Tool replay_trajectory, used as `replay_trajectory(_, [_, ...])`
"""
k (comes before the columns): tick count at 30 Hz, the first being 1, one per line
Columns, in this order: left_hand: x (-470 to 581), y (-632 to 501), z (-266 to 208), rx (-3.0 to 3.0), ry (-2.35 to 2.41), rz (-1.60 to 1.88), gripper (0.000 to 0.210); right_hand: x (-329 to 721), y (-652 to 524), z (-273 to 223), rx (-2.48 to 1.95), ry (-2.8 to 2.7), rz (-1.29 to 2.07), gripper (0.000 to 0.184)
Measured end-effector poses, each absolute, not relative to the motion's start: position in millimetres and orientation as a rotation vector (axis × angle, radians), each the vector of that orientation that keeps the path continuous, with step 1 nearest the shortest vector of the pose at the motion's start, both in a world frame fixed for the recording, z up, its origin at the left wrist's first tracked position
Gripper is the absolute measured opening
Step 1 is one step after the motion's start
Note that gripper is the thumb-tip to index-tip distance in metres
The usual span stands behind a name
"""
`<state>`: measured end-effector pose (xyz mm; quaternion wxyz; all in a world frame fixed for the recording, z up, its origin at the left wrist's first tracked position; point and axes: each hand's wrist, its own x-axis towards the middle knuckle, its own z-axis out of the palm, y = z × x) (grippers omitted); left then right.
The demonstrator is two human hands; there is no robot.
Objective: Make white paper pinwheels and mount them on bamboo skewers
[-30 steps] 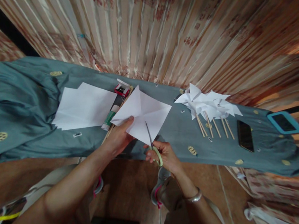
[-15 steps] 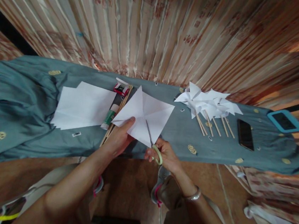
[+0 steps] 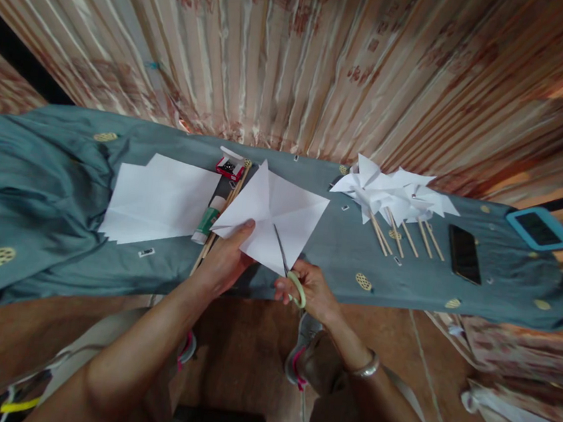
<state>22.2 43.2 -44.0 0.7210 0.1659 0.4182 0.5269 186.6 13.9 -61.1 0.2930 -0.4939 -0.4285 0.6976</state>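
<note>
A creased square sheet of white paper (image 3: 295, 206) is pinched at its lower left by my left hand (image 3: 229, 256), thumb on top. My right hand (image 3: 309, 288) grips scissors (image 3: 297, 290) with pale green handles. Their blade lies along a line running from the paper's lower corner toward its middle; the other blade is hidden. Just left of the sheet are wooden sticks (image 3: 236, 193), partly covered by paper and hand. Beside them lie a green and white glue stick (image 3: 209, 218) and an open red box (image 3: 230, 166) of small dark items.
White sheets (image 3: 162, 202) lie to the left on the teal cloth (image 3: 60, 214). Several paper pinwheels (image 3: 394, 189) on sticks are at the right, near a black phone (image 3: 465, 254) and a blue-framed tablet (image 3: 540, 228). A curtain (image 3: 277, 63) hangs behind the table.
The view has shifted very slightly, with the table things a little farther right. Both hands, the paper and the scissors keep nearly the same pose.
</note>
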Motion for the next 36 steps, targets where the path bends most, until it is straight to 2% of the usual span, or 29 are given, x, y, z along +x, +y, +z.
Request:
replay_trajectory(4, [22.1,43.4,-44.0,0.343,0.932,1.179,0.027,186.4,14.1,-63.4,-1.309,-1.17,1.845,0.051])
replay_trajectory(11, [23.0,42.3,-42.1,0.35,0.92,1.173,0.039,186.0,13.6,-60.4,-1.312,-1.169,1.819,0.05])
replay_trajectory(17, [22.7,42.8,-44.8,0.373,0.922,1.167,0.028,185.1,14.2,-60.4,-1.327,-1.118,1.836,0.047])
replay_trajectory(36, [22.9,41.7,-43.5,0.381,0.934,1.166,0.031,187.0,13.5,-67.7,-1.279,-1.162,1.846,0.043])
